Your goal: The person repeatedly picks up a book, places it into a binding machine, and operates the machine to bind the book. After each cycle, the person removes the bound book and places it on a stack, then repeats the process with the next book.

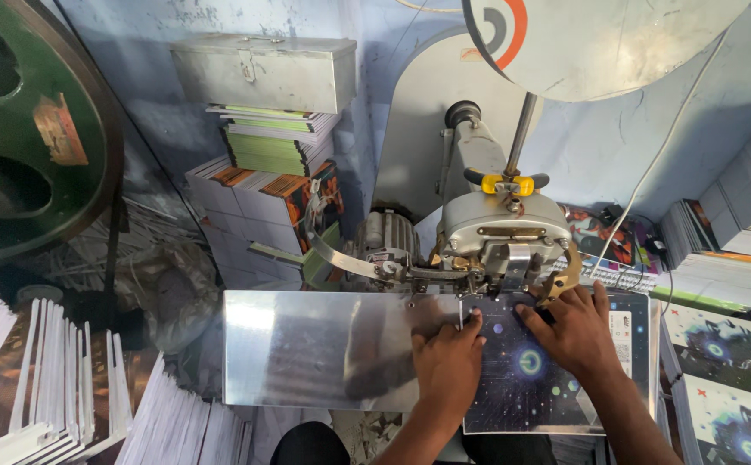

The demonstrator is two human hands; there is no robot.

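**Notebook pressed flat under the stitching machine**

Notebook [548,379] with a dark, starry cover is lying on the shiny metal table [307,349], its top edge sitting just under the head of the grey machine [500,228]. Both hands are resting on the cover, palms down, neither one gripping anything.

The left hand [449,362] is lying mostly flat at the book's left edge, half on the cover and half on the bare metal, with the fingers loosely together and the fingertips pointing up toward the machine. The right hand [575,331] is spreading wider over the upper middle of the cover, fingers fanned out and reaching right up to the machine's head, close beside its brass-coloured part.

A yellow knob [506,183] is sitting on top of the machine, under a rod rising to a large round disc [599,39]. More finished books with the same dark cover are stacking up at the right [724,379]. White-edged piles [40,379] are leaning at the left, below a big green wheel [22,129]. A grey metal box [263,73] is resting on another pile against the blue wall.
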